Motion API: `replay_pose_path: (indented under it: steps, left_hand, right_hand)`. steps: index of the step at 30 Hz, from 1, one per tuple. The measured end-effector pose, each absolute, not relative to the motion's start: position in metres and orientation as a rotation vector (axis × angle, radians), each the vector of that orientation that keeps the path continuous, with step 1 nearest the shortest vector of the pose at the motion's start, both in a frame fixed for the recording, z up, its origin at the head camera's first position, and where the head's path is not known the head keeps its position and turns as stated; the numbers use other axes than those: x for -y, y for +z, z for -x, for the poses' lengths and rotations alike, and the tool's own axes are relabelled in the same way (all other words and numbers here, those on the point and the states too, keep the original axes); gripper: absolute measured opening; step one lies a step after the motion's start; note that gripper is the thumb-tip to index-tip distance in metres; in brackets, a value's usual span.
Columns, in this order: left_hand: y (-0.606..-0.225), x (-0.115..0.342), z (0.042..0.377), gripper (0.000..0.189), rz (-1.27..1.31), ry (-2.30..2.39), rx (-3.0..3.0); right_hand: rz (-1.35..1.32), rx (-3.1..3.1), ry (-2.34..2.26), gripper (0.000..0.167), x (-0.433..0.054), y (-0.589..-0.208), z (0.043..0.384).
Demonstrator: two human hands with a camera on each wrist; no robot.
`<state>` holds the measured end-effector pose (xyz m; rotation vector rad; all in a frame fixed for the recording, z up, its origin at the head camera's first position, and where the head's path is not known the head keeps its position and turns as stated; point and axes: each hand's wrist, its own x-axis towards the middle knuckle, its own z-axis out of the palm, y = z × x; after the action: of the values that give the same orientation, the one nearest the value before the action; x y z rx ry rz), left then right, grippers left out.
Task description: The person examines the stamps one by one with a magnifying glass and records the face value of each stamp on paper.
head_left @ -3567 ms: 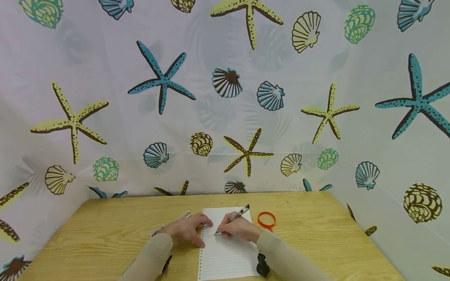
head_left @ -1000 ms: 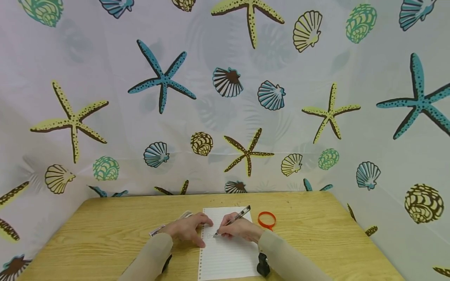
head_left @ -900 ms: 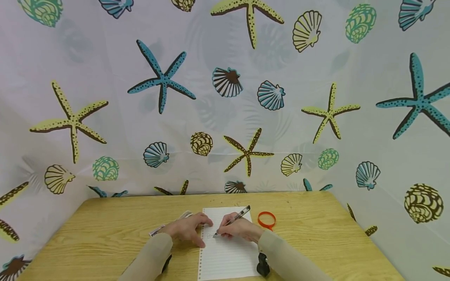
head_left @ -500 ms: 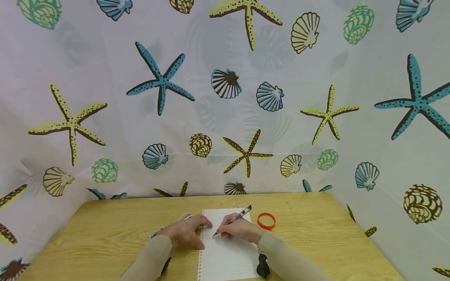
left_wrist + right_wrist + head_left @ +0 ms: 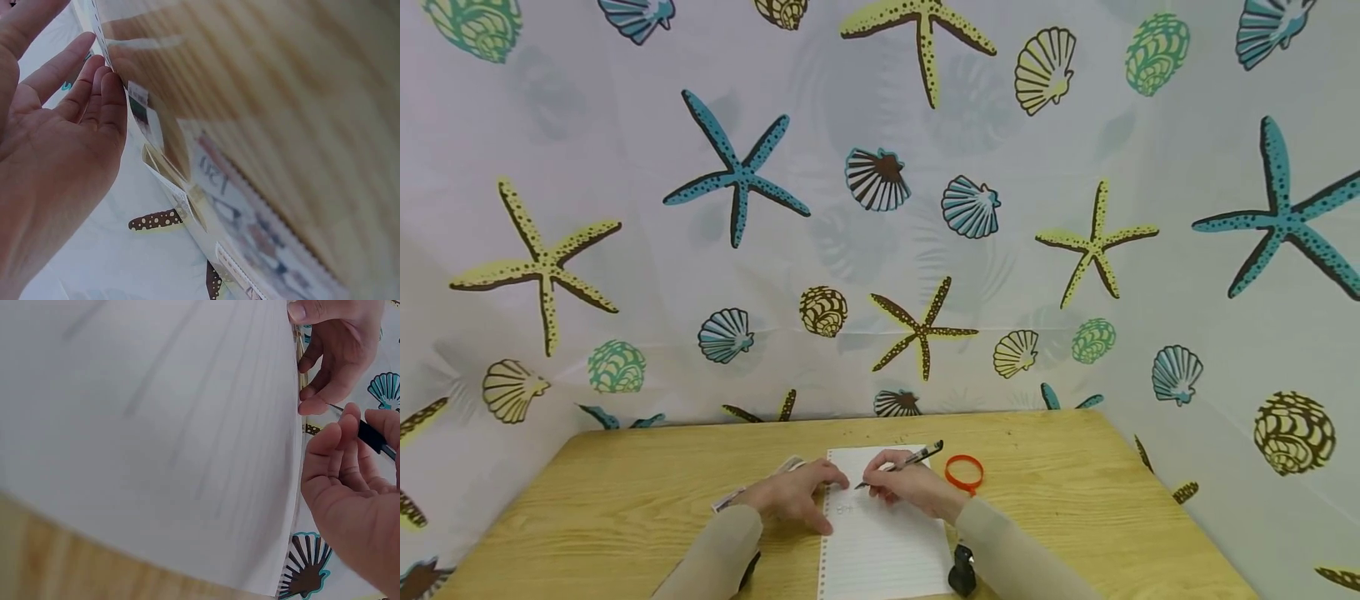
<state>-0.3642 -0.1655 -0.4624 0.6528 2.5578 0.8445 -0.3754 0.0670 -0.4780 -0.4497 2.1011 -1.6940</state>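
While right hand (image 5: 917, 485) pinches pen (image 5: 928, 452), left hand (image 5: 792, 493), loosely spread, touches lined paper (image 5: 883, 557).

And there goes the right hand (image 5: 913, 485), up the lined sheet (image 5: 883, 554) from where it was half a second ago, carrying the pen (image 5: 916, 457) with it: the tip has left the spot beside the small pencil-thin marks (image 5: 846, 508) and now sits above them in the head view, just beside the left hand's index fingertip (image 5: 844, 481)! The pen has tipped over to a flatter slant too, its far end now closer to the red ring (image 5: 947, 472), while the marks show more plainly with the tip out of the way. The head view itself has swung a touch, sliding the shell-and-starfish curtain (image 5: 880, 250) slightly left.
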Motion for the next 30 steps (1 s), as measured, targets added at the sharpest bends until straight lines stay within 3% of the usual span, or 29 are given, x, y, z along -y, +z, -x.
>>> replay_pose_path:
  steps: [12, 22, 30]
  left_hand:
    - [-0.464, 0.165, 0.366, 0.056, -0.622, 0.887, -2.528]
    - [-0.466, 0.166, 0.367, 0.057, -0.614, 0.888, -2.534]
    - [-0.465, 0.165, 0.365, 0.058, -0.609, 0.881, -2.545]
  right_hand:
    - [0.529, -2.160, -1.682, 0.044, -0.087, -0.469, 0.373]
    - [0.646, -2.113, -1.680, 0.032, -0.106, -0.461, 0.373]
    - [0.764, -2.055, -1.666, 0.033, -0.115, -0.449, 0.367]
